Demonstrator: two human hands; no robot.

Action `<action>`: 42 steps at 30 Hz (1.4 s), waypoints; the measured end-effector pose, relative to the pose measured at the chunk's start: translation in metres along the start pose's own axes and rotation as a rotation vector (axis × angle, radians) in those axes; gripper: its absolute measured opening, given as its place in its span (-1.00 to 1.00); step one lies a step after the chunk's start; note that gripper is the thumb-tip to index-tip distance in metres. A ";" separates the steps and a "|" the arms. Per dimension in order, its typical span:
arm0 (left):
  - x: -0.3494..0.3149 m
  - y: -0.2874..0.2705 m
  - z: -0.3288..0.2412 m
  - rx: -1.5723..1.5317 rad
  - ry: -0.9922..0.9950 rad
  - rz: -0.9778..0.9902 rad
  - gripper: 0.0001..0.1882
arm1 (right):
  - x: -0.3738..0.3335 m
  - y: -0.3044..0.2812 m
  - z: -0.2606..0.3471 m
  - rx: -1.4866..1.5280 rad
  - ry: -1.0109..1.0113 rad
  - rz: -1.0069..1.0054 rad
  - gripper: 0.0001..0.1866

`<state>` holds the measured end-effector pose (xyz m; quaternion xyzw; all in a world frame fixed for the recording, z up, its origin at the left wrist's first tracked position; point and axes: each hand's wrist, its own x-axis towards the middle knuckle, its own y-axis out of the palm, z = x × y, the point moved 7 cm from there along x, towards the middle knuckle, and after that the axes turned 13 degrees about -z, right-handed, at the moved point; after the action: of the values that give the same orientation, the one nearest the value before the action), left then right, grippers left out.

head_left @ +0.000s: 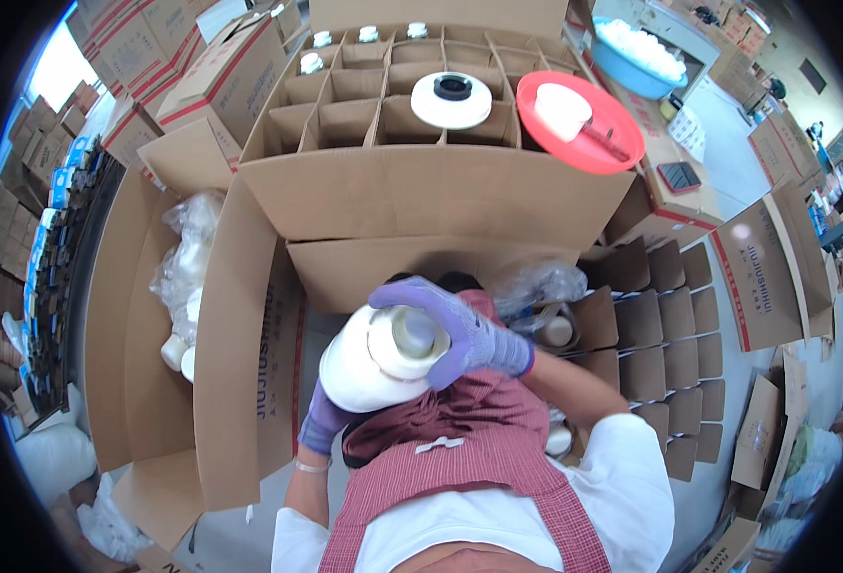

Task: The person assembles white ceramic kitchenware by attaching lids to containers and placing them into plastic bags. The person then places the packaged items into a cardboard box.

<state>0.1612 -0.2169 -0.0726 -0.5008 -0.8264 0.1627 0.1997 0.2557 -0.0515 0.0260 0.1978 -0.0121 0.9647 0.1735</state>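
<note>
White bottle (352, 371): right hand (464, 329) curls round its top, left hand (323, 420) holds its lower side. Beyond both hands: divided carton (421, 196), red dish (560, 148) atop.

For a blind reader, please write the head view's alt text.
Purple-gloved right hand curls around the neck of a white plastic bottle, while the left hand supports its body. Ahead, a red plastic dish rests on a divided cardboard box.

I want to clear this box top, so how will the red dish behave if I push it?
The red dish looks like thin plastic, so it's probably light and slides easily. It sits at a corner of the box, seemingly overhanging, so an outward push may tip it. The white piece and thin tool in it would likely shift.
</note>
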 end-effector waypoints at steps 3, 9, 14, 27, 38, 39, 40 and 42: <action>0.033 0.008 -0.047 -0.176 0.080 0.003 -0.17 | 0.018 0.005 0.031 -0.336 -0.220 0.000 -0.03; 0.028 0.032 -0.025 -0.064 0.221 -0.199 -0.24 | 0.030 -0.011 0.050 -0.447 -0.172 -0.286 -0.15; 0.024 0.034 0.025 -0.115 0.126 -0.272 -0.30 | 0.031 -0.011 0.059 -0.429 -0.209 -0.368 -0.17; 0.121 0.059 0.008 0.626 0.148 0.796 -0.46 | -0.031 -0.082 -0.008 -0.940 -0.370 -0.145 -0.63; 0.141 0.022 -0.011 -0.059 0.051 -0.025 -0.29 | 0.229 -0.198 -0.007 -1.284 -0.272 0.014 -0.39; 0.151 0.009 -0.007 -0.324 -0.200 -0.124 -0.23 | 0.217 -0.169 0.007 -1.262 -0.474 0.026 -0.40; 0.161 -0.004 -0.014 -0.654 -0.243 -0.241 -0.19 | 0.202 -0.129 0.025 -1.247 -0.640 0.005 -0.41; 0.177 -0.015 -0.040 -1.140 -0.218 -0.268 -0.12 | 0.155 -0.059 0.037 -1.173 -0.722 -0.020 -0.42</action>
<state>0.0953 -0.0625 -0.0008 -0.4009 -0.8551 -0.2826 -0.1678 0.1556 0.0516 0.1172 0.3801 -0.5872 0.6709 0.2461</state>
